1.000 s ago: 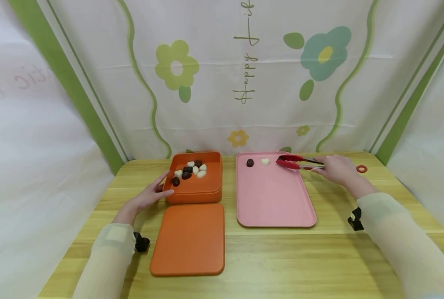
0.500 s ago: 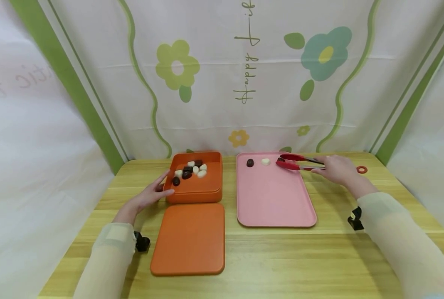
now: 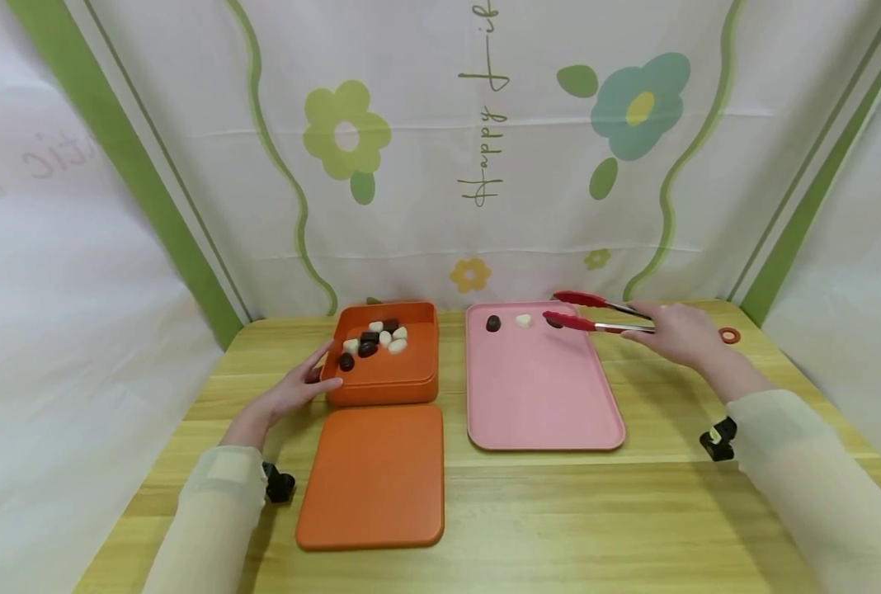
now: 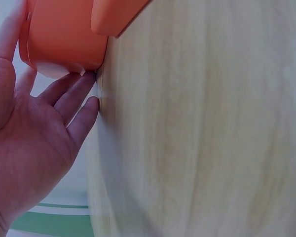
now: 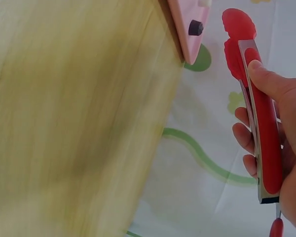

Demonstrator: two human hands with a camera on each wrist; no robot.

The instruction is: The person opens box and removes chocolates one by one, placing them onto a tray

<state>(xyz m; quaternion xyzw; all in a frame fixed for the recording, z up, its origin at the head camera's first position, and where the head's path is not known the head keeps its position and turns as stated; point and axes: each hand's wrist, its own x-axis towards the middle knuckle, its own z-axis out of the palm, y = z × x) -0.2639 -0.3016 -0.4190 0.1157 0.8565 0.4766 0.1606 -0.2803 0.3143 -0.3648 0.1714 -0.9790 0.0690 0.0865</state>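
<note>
My right hand (image 3: 678, 332) grips red-and-metal tongs (image 5: 266, 133), whose spread red tips stand above the far right corner of a pink tray (image 3: 544, 396). Nothing shows between the tips. Along the tray's far edge sit a dark chocolate (image 3: 493, 323), a white heart-shaped chocolate (image 3: 524, 321) and another dark chocolate (image 5: 196, 28), partly hidden behind the tongs in the head view. My left hand (image 3: 292, 394) rests spread against the left side of an orange box (image 3: 384, 393). Inside it lie several dark and white chocolates (image 3: 369, 339), gathered toward the left and back.
A flat orange lid (image 3: 374, 478) lies on the wooden table (image 3: 544, 520), just in front of the box. Behind the table hangs a white curtain (image 3: 411, 223) with printed flowers. More curtain closes in both sides.
The tongs' tips have spread apart and risen off the right-hand dark chocolate, which stays on the tray. My right hand has shifted slightly right. The left hand keeps its place at the box.
</note>
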